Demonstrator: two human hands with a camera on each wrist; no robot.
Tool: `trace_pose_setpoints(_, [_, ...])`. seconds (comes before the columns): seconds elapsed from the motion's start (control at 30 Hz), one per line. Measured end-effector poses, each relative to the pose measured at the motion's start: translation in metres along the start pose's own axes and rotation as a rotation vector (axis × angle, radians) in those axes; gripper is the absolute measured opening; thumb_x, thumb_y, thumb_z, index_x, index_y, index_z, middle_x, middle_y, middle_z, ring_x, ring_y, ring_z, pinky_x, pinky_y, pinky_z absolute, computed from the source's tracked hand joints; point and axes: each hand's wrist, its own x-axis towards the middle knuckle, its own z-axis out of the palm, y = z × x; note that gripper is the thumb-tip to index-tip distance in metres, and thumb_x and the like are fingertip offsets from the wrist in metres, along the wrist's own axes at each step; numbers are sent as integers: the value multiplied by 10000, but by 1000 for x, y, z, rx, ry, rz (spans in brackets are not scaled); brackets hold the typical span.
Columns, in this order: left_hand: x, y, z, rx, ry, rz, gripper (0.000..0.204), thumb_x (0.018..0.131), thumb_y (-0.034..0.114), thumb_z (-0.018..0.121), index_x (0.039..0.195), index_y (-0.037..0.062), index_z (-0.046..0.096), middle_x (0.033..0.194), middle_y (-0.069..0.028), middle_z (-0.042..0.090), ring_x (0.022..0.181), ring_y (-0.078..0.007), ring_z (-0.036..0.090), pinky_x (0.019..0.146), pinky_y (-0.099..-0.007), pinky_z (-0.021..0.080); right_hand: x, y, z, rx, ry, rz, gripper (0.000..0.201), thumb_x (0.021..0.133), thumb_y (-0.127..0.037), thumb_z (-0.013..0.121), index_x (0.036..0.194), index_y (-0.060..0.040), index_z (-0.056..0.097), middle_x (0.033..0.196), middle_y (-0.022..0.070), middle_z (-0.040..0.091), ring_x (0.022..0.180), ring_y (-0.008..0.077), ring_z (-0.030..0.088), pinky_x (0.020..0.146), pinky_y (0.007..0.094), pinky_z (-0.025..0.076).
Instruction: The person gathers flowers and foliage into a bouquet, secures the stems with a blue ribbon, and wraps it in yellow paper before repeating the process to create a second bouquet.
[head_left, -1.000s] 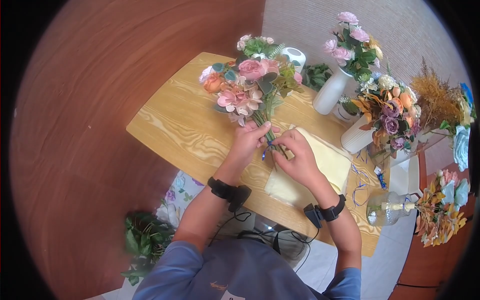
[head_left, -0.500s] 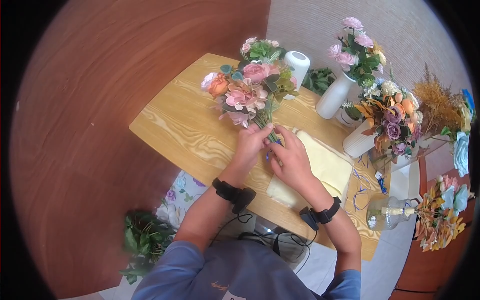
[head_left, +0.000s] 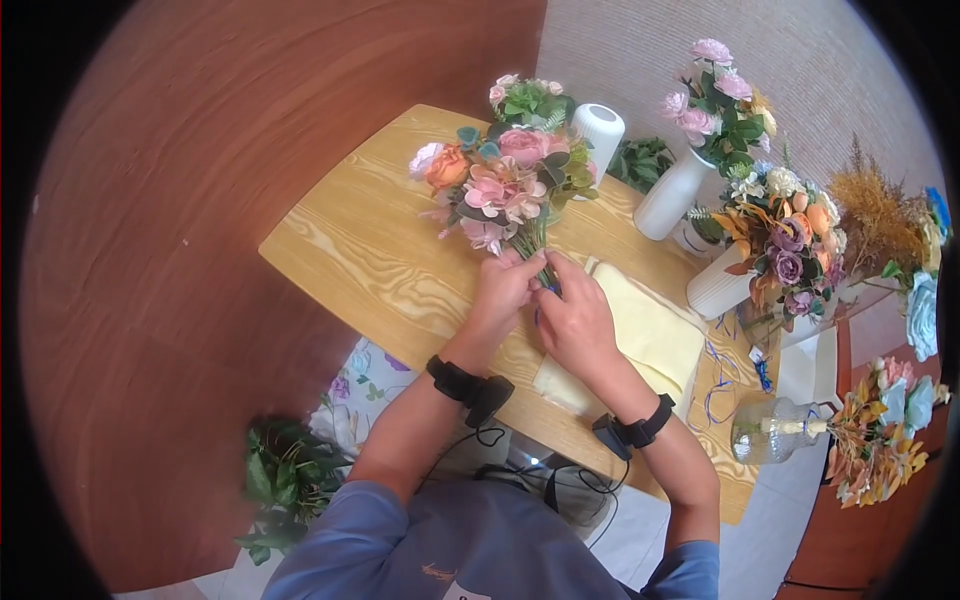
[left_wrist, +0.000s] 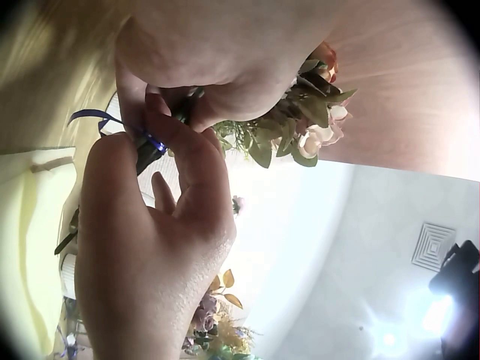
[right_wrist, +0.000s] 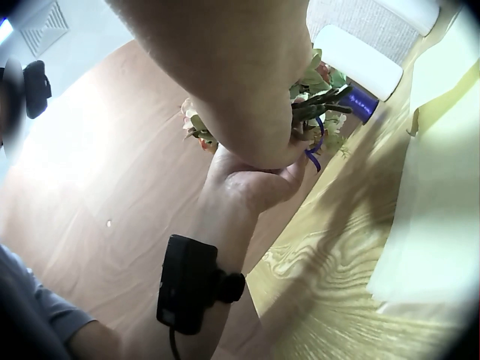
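Note:
A bouquet [head_left: 505,185] of pink, orange and pale artificial flowers stands over the wooden table in the head view. My left hand [head_left: 503,292] grips its gathered green stems just below the blooms. Close against it, my right hand [head_left: 582,322] pinches at a blue ribbon [left_wrist: 154,142] wound round the stems, thumb and index finger curled there. One ribbon tail [right_wrist: 315,159] sticks out past the fingers in the right wrist view. Stem ends [right_wrist: 330,109] show beside the right hand. Much of the grip is hidden behind the hands.
Pale yellow wrapping paper [head_left: 655,330] lies on the table [head_left: 350,225] by the right hand. Along the back and right are white vases [head_left: 672,195], a glass vase [head_left: 770,432] on its side and loose blue ribbon [head_left: 718,385]. A blue ribbon spool [right_wrist: 361,106] sits beyond the stems.
My right hand has moved up and left along the stems, close against my left hand, its fingers closing in over the ribbon. The left hand keeps its grip on the bouquet.

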Motion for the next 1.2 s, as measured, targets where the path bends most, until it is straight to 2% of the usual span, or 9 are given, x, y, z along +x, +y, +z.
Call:
trace_pose_setpoints(0.57, [2,3,-5,23,33,-23,202,876,163,667,762,42,552,622,-44,555,472,-93,475,449,-243,425,-5,6,0,219,41,61,129,720,-28,672,846,-13,648,1245,207,522,1097,355,541,881,424,454])
trace_pose_setpoints(0.67, [-2,10,-6,44,-4,-6,186,891,169,648,796,39,554,689,-80,619,509,-89,502,476,-237,443,-10,14,-5,543,129,259,87,764,-20,682,849,-29,666,1244,169,549,1093,282,562,882,360,458])
trace_pose_setpoints(0.73, [-2,11,-10,50,-26,0,177,900,171,636,818,36,556,732,-100,650,532,-87,519,495,-233,454,-12,27,-12,1067,92,687,58,818,-27,676,874,-40,679,1240,129,567,1012,179,587,839,291,465])
trace_pose_setpoints(0.77, [0,9,-15,23,-78,5,168,907,171,626,836,35,558,770,-113,666,551,-82,527,515,-230,463,-11,32,-13,1125,164,701,62,856,-31,653,918,-30,658,1147,121,620,855,114,602,722,231,482])
trace_pose_setpoints(0.8, [2,8,-19,-4,-129,12,161,914,172,617,854,33,560,808,-125,681,569,-77,534,535,-227,472,-12,38,-17,1124,166,702,62,856,-31,653,918,-30,658,1147,121,620,855,114,602,722,231,482])
trace_pose_setpoints(0.87, [1,10,-18,-15,-126,11,161,915,171,615,853,33,561,809,-125,679,572,-80,537,548,-229,479,-13,48,-27,1543,219,941,88,872,-34,639,953,-11,615,1029,138,660,741,101,597,605,215,484])
trace_pose_setpoints(0.93, [3,11,-22,-25,-120,12,160,916,170,613,851,33,561,810,-124,678,575,-83,540,561,-232,486,-12,50,-37,1567,252,948,103,885,-49,628,971,-10,586,940,131,678,717,108,608,566,209,500])
trace_pose_setpoints(1.0, [8,9,-30,27,-154,5,151,941,174,577,913,29,548,881,-142,669,737,-162,649,678,-309,545,-13,52,-46,1624,316,973,98,892,-55,618,976,-15,589,947,131,675,730,109,619,587,215,523])
trace_pose_setpoints(1.2, [11,31,-44,16,-75,93,153,934,170,588,899,28,545,872,-152,670,693,-145,625,649,-293,523,-23,68,-76,1598,362,929,114,908,-67,598,1003,-5,593,934,129,674,776,133,651,676,246,576])
